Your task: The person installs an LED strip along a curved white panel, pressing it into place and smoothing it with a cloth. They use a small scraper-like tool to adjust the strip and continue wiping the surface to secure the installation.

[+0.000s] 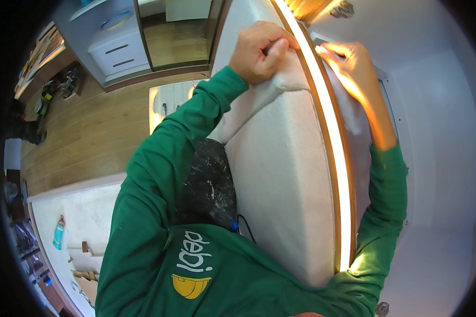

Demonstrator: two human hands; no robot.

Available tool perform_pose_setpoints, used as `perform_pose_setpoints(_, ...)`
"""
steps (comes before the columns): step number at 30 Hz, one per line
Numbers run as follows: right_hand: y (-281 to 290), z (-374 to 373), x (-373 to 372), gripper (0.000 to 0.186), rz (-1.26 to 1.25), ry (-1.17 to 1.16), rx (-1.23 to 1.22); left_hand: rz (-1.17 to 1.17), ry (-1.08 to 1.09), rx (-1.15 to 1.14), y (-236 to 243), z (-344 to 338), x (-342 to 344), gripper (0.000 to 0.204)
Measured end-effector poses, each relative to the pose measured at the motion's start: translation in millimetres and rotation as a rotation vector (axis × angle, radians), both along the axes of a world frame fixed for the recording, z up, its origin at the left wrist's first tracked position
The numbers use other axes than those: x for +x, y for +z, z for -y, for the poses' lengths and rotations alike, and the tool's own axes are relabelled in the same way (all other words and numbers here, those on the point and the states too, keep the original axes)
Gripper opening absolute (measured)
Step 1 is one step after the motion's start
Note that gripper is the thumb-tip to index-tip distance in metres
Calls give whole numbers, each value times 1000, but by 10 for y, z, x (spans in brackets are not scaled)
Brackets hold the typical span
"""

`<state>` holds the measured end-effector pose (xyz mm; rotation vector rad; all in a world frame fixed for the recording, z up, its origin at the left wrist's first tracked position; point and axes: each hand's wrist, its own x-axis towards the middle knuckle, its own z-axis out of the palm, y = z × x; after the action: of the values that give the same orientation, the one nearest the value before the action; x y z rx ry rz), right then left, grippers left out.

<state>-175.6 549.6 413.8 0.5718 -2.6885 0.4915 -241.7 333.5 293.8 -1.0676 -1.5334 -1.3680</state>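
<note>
A long wooden trim (330, 153) with a glowing light strip (336, 142) set along it runs from the top down to my right elbow. My left hand (262, 53) is closed, with its fingertips against the left side of the trim, over the pale upholstered panel (280, 174). Whatever its curled fingers may hold is hidden. On the other side of the trim, my right hand (349, 66) has thumb and fingers pinched together close to the lit edge. Glare hides what may be between them. Both arms wear green sleeves.
A dark marbled surface (209, 179) lies below my left arm. Beyond it are a wood floor (90, 134), a white drawer cabinet (120, 55) and a mirrored door (177, 45). A teal bottle (58, 233) lies on a white surface at lower left. White wall panels (433, 132) are at right.
</note>
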Motion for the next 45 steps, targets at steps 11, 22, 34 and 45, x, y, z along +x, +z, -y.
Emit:
perform_pose_setpoints(11,27,57,-362,25,54,-27,-18,-15,-9,13,16,-15,-2,32)
perform_pose_setpoints(22,-26,87,-489,23,-18,-45,22,23,-47,76,-17,-64,-8,27)
perform_pose_setpoints(34,-99,21,-613,23,-18,-28,-19,34,-53,71,2,-57,22,24)
perform_pose_setpoints(45,89,-85,-536,28,30,-110,-212,-13,-46,69,-9,-53,7,28)
